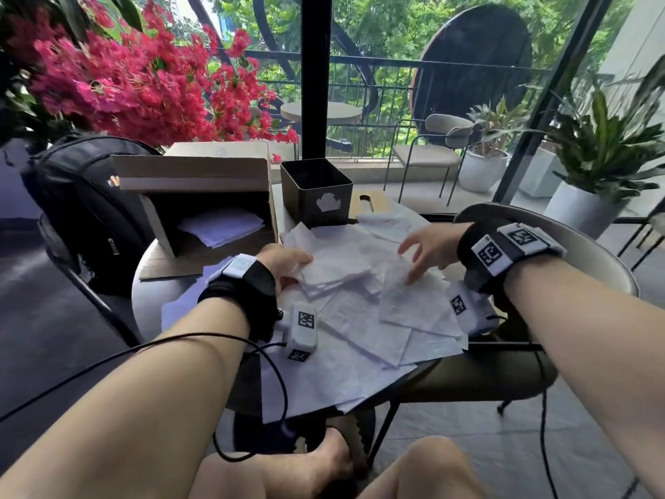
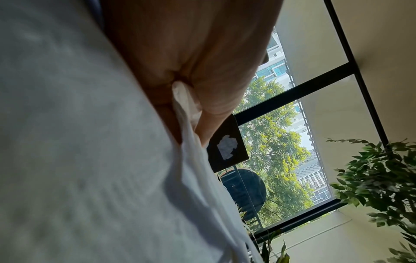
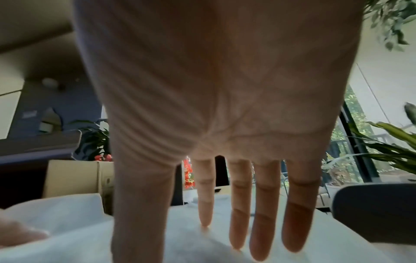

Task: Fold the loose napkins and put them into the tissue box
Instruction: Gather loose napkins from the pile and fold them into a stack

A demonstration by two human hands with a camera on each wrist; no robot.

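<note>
Several loose white napkins (image 1: pixel 360 318) lie heaped over the small round table (image 1: pixel 147 297). My left hand (image 1: pixel 288 262) pinches the edge of a folded stack of napkins (image 1: pixel 334 268); in the left wrist view the napkin edge (image 2: pixel 184 106) sits between thumb and fingers. My right hand (image 1: pixel 424 250) hovers over the pile with straight, spread fingers (image 3: pixel 263 222) and holds nothing. The black square tissue box (image 1: pixel 316 192) with a white emblem stands open-topped behind the napkins, also seen in the left wrist view as the tissue box (image 2: pixel 227 144).
An open cardboard box (image 1: pixel 201 203) with white sheets inside lies on its side at the table's left. A black backpack (image 1: pixel 82 210) sits on a chair beyond it. Red flowers (image 1: pixel 136 77), a chair back (image 1: pixel 561 243) at right, and glass walls surround the table.
</note>
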